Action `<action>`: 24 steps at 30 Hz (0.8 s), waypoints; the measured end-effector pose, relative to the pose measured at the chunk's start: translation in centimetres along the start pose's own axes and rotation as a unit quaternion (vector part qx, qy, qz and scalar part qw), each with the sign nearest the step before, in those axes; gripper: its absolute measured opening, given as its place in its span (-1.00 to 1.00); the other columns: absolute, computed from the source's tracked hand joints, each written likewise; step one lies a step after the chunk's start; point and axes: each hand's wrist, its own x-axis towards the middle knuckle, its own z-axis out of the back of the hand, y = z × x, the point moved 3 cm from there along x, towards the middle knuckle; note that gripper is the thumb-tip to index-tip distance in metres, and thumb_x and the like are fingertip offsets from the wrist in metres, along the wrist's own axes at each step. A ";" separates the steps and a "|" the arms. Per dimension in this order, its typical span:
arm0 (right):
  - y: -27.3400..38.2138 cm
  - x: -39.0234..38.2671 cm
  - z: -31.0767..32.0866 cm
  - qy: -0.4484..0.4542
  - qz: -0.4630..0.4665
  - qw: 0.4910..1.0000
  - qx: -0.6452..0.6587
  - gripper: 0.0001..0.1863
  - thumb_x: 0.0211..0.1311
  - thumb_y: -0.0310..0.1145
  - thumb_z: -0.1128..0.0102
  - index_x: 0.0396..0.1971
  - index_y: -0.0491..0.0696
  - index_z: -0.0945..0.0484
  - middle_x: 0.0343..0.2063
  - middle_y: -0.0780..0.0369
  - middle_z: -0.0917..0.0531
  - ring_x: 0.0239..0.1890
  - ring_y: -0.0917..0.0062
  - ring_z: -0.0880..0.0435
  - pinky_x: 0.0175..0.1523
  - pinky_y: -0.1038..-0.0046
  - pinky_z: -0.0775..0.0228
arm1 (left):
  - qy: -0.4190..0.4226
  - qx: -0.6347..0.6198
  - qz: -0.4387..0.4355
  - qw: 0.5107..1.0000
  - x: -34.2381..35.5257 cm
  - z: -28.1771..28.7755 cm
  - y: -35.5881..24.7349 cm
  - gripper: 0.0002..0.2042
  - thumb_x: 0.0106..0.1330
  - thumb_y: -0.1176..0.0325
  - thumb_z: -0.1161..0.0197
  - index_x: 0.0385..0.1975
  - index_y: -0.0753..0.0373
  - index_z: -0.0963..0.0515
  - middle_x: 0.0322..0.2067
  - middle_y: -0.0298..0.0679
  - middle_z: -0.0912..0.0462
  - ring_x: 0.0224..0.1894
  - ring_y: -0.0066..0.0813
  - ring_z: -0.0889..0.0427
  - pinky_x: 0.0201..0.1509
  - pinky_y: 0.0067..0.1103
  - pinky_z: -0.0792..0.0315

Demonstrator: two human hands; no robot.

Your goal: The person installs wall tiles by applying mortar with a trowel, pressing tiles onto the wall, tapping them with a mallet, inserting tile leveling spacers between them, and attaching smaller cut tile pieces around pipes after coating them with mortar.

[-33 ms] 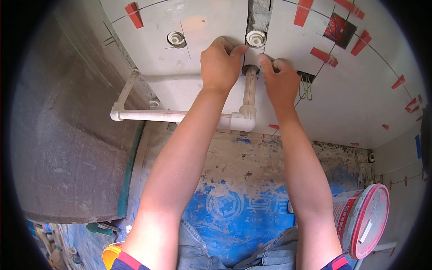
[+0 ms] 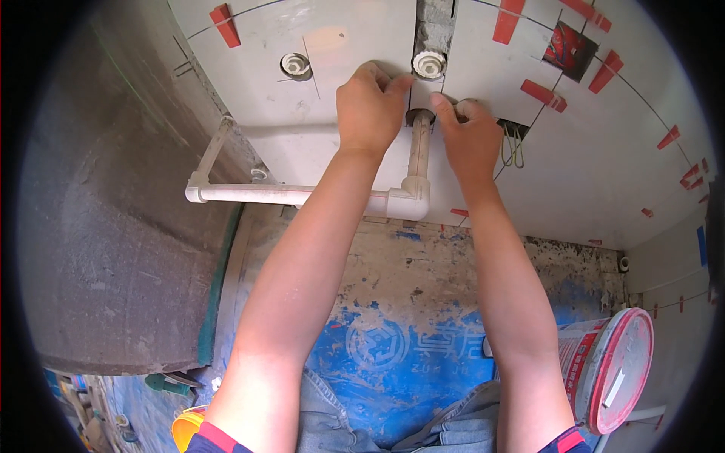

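A small piece of white tile sits in a narrow slot of the tiled wall, between a white threaded pipe fitting above and the hole around an upright plastic pipe below. My left hand is at its left side, fingers curled in and thumb tip at the piece's edge. At its right side is my right hand, with curled fingers and the thumb lying on the piece. The fingertips of both hands are partly hidden. The upright pipe joins a horizontal white pipe that passes behind my left forearm.
Red tile wedges sit along the tile joints. Wires hang from a wall opening, beside my right hand. Another fitting is at left. A large dark grey curved surface fills the left side. A white bucket stands lower right.
My right thumb has shifted slightly left over the small tile piece. My left hand and everything else look the same.
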 end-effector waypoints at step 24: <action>-2.2 -3.3 0.6 0.129 -0.044 0.988 0.077 -0.56 0.43 -0.10 -0.02 -0.48 -0.17 -0.56 -0.62 0.16 -0.66 -0.57 0.34 -0.65 -0.33 0.35 -0.45 | -0.007 0.045 0.016 0.999 1.2 3.8 0.9 -0.63 0.22 0.10 -0.34 -0.54 0.35 -0.57 -0.64 -0.16 -0.60 -0.59 -0.36 -0.56 -0.43 -0.45 -0.43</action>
